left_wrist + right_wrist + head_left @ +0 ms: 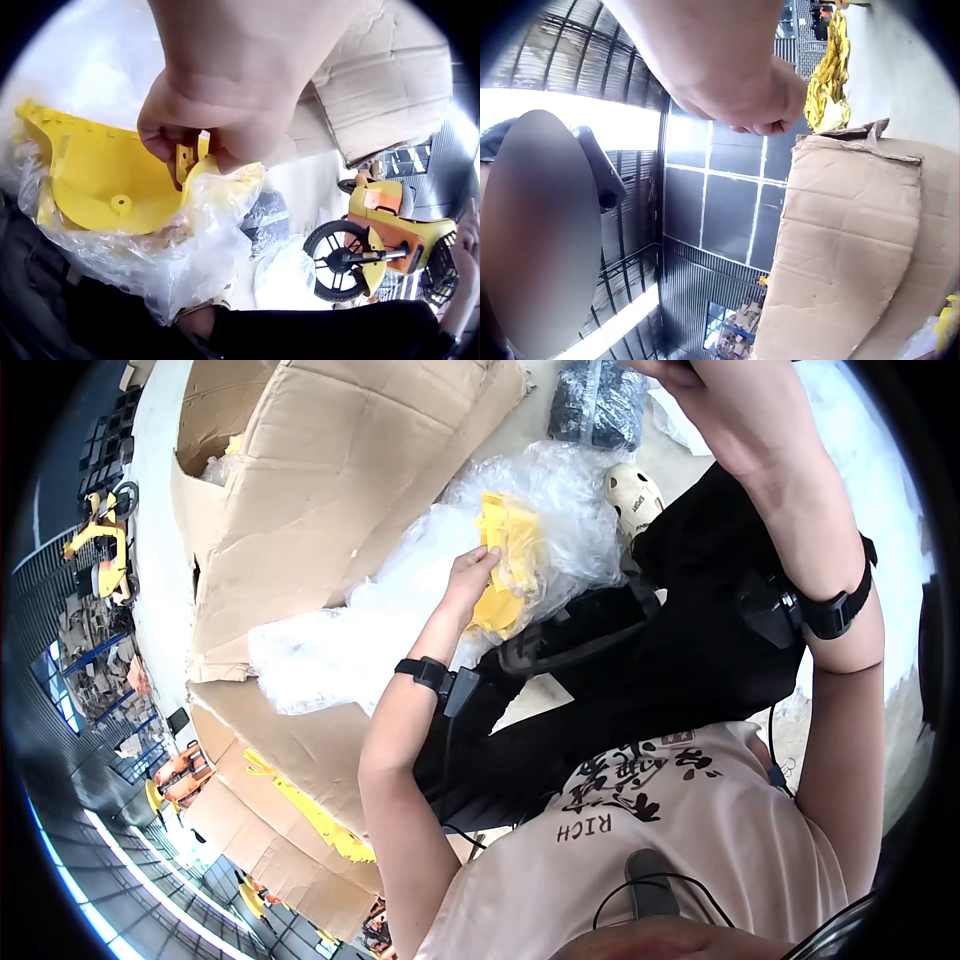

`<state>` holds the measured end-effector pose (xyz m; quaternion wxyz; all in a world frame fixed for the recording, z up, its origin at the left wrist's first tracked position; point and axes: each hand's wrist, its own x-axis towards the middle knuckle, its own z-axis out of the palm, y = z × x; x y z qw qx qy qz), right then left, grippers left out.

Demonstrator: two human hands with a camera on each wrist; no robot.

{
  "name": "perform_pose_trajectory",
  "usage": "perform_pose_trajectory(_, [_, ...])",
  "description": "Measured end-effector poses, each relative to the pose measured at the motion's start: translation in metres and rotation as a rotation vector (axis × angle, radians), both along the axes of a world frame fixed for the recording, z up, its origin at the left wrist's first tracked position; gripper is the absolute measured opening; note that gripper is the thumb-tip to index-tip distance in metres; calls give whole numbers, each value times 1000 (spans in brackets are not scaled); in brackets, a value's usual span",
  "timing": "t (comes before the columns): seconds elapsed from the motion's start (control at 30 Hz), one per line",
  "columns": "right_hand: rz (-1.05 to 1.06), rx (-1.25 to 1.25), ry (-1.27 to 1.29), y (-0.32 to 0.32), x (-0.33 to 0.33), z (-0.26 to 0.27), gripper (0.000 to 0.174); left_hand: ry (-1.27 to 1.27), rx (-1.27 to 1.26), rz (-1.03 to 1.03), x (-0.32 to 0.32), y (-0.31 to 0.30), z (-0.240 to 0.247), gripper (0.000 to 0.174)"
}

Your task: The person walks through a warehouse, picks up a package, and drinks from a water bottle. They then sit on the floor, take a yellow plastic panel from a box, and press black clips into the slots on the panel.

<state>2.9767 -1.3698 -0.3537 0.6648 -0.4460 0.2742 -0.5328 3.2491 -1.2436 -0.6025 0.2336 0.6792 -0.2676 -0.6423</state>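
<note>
My left hand (473,575) pinches the edge of a yellow plastic panel (512,540) between thumb and fingers. In the left wrist view the panel (112,180) is curved, with small tabs along one edge and a round boss in its middle. A crumpled clear plastic bag (150,270) wraps round its lower side, and more clear wrap (580,510) spreads behind it. My right hand (757,105) is raised away from the panel, with fingers loosely bent and nothing visible in them. The head view cuts it off at the top edge.
A large cardboard box (330,490) stands at the left, with another open carton (290,760) nearer me. A dark wrapped bundle (598,405) and a pale clog (634,500) lie beyond my knees. An orange-yellow scooter (390,232) stands farther off.
</note>
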Motion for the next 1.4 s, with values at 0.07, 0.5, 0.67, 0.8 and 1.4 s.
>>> perform_pose_trajectory(0.07, [-100, -91, 131, 3, 6, 1, 34, -33, -16, 10, 10, 6, -17, 23])
perform_pose_trajectory(0.5, [335, -86, 664, -5, 20, -9, 28, 5, -92, 95, -28, 13, 97, 21])
perform_pose_trajectory(0.67, [559, -295, 1067, 7, 26, -34, 26, -491, -655, -707, -36, 44, 166, 24])
perform_pose_trajectory(0.8, [756, -256, 1092, 18, 30, -44, 27, -586, -788, -929, -47, 63, 197, 38])
perform_pose_trajectory(1.4, [953, -170, 939, 52, 56, -70, 29, -700, -1242, -876, -30, 84, 256, 31])
